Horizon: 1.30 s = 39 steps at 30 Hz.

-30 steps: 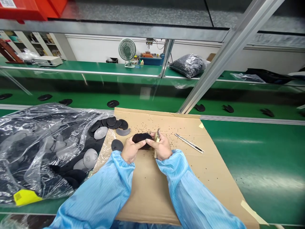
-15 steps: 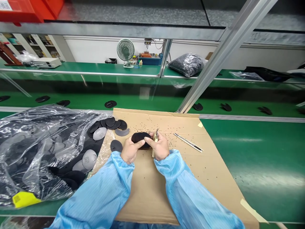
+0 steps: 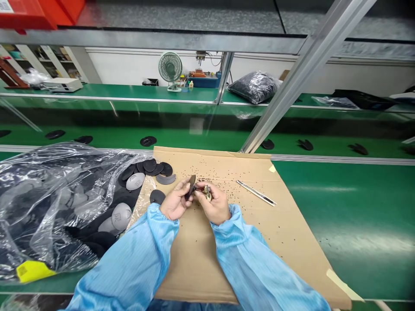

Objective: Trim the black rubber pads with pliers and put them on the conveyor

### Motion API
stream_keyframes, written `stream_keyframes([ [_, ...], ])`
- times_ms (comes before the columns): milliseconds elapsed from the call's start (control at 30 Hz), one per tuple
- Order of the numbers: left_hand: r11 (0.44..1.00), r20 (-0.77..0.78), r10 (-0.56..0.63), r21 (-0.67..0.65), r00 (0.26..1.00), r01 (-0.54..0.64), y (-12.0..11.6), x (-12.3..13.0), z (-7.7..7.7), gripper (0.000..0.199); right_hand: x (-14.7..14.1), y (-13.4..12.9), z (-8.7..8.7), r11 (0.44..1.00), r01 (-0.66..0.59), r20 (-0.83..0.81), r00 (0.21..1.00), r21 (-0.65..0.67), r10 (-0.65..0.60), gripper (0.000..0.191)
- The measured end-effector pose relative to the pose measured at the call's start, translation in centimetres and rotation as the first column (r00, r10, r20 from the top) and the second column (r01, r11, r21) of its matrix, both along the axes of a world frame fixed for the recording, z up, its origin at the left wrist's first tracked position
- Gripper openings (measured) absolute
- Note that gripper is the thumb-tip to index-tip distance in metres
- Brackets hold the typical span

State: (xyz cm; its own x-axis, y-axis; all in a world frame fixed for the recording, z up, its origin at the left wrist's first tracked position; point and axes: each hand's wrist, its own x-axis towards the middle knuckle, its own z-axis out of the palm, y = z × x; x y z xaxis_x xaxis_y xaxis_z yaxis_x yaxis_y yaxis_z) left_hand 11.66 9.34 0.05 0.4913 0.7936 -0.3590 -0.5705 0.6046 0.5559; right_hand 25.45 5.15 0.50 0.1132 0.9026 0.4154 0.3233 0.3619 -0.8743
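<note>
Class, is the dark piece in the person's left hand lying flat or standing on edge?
On edge, slightly tilted: the left hand pinches the dark piece up, thin side showing.

Dark oval piece [image 3: 191, 186], seen nearly edge-on and tilted, pinched in the left hand [image 3: 175, 200]. Small brass-coloured tool [image 3: 206, 193], its shape partly hidden, gripped in the right hand [image 3: 215, 204], just beside the piece's lower end. Both are held above a cardboard sheet [image 3: 194, 268].
</note>
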Motion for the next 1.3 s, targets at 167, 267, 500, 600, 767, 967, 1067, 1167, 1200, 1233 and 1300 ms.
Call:
stream_keyframes([
  [167,0.999,0.035,-0.053,0.013,0.998,0.053,-0.3,0.1,0.0,0.034,-0.3,-0.2,0.2,0.995,0.065,0.087,0.994,0.070,-0.071,0.014],
  [267,0.998,0.039,-0.064,0.018,0.997,0.064,-0.5,0.1,0.0,0.034,-0.2,-0.3,0.4,0.990,0.059,0.163,0.983,0.130,-0.080,0.013],
  [500,0.998,0.018,-0.032,0.050,0.999,0.031,-0.5,0.4,-0.1,0.042,0.0,-0.1,0.5,0.987,0.007,0.192,0.981,0.162,-0.039,0.012],
  [600,0.986,-0.022,0.099,0.139,0.995,-0.095,-0.4,0.9,-0.5,0.048,-0.2,-0.1,0.1,0.997,0.041,0.022,0.999,0.061,-0.042,0.017],
  [767,0.933,-0.036,0.273,0.252,0.961,-0.256,-0.2,1.5,-0.9,0.051,-0.5,0.6,-0.4,0.994,0.052,-0.086,0.994,-0.101,-0.061,0.037],
  [967,0.924,-0.117,0.307,0.274,0.944,-0.267,0.1,1.8,-1.3,0.050,1.2,5.9,0.8,0.947,0.237,-0.074,0.963,-0.216,-0.258,0.034],
  [1067,0.936,-0.178,0.305,0.237,0.936,-0.260,0.4,2.0,-1.7,0.053,2.8,10.4,2.8,0.932,0.344,0.112,0.937,-0.114,-0.332,0.032],
  [1167,0.944,-0.218,0.281,0.238,0.935,-0.229,0.5,2.1,-1.9,0.052,3.8,15.2,5.3,0.913,0.406,0.380,0.841,0.028,-0.386,0.029],
  [1200,0.945,-0.232,0.271,0.246,0.934,-0.214,0.5,2.1,-1.9,0.052,3.8,16.7,6.0,0.914,0.401,0.451,0.806,0.061,-0.384,0.028],
  [1233,0.947,-0.245,0.264,0.251,0.933,-0.202,0.5,2.1,-2.0,0.051,3.7,18.2,6.6,0.920,0.384,0.503,0.781,0.082,-0.371,0.027],
  [1300,0.948,-0.262,0.255,0.258,0.931,-0.187,0.5,2.1,-1.9,0.050,3.2,20.7,7.2,0.945,0.318,0.548,0.779,0.071,-0.303,0.026],
])
